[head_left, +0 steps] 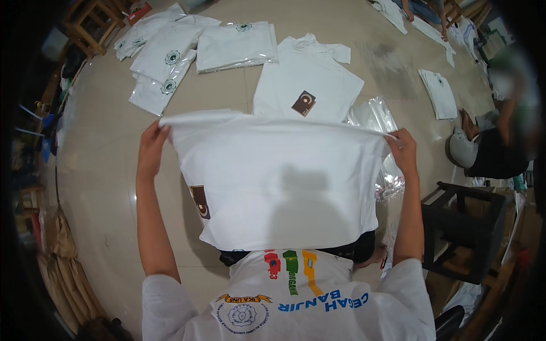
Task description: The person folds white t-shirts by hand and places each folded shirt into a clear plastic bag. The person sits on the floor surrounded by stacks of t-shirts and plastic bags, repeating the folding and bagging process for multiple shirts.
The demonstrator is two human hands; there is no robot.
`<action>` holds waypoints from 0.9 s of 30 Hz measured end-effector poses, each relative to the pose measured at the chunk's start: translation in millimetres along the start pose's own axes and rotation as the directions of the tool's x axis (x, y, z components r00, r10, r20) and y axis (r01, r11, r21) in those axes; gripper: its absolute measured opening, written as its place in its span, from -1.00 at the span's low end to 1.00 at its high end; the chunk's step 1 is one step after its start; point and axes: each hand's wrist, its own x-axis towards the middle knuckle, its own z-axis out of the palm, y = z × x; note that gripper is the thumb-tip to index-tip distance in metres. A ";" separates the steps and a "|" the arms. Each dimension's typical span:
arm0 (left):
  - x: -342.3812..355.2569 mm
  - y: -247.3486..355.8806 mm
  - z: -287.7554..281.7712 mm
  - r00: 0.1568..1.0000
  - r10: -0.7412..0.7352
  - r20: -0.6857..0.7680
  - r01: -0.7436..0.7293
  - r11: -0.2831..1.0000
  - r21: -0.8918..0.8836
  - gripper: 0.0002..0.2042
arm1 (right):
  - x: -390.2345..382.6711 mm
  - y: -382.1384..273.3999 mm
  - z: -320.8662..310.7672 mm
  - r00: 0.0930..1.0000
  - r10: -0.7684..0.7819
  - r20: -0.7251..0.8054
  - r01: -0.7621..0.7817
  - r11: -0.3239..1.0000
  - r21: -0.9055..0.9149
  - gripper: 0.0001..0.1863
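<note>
A white shirt [256, 170] is stretched wide in front of my body, its lower part over my lap. My left hand [152, 150] pinches its upper left corner, with the fingers closed on the cloth. At the opposite corner, my right hand [404, 149] grips the edge between thumb and fingers. A dark brown patch [199, 202] with a crescent shows at the shirt's left edge. Just beyond lies another white shirt [313, 71] with a high collar and a similar patch [304, 104], flat on the tiled floor. Clear plastic bags [375, 113] lie beside it, partly hidden by the held shirt.
Several bagged white shirts [236, 48] with round green emblems lie at the far left. A folded white shirt [438, 94] is at the right, near a seated person [495, 148]. A black stool [463, 227] stands close to my right arm. Another person's hands [408, 12] show at the far right.
</note>
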 end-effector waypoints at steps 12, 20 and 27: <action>-144.5 -21.0 -0.3 0.914 -0.405 0.025 0.404 0.914 0.041 -0.63 | -134.3 -37.0 10.6 0.991 0.131 0.012 -0.132 0.989 0.064 -0.73; -29.6 -20.7 48.7 0.866 -0.474 -0.159 0.477 0.686 0.549 -0.44 | -5.1 -234.1 138.1 0.835 0.046 0.548 -0.409 0.716 0.565 -0.74; -24.4 -19.0 34.5 0.947 -0.320 -0.017 0.318 0.929 0.189 -0.64 | 40.6 -289.8 319.9 0.712 0.109 0.694 -0.476 0.801 0.362 -0.40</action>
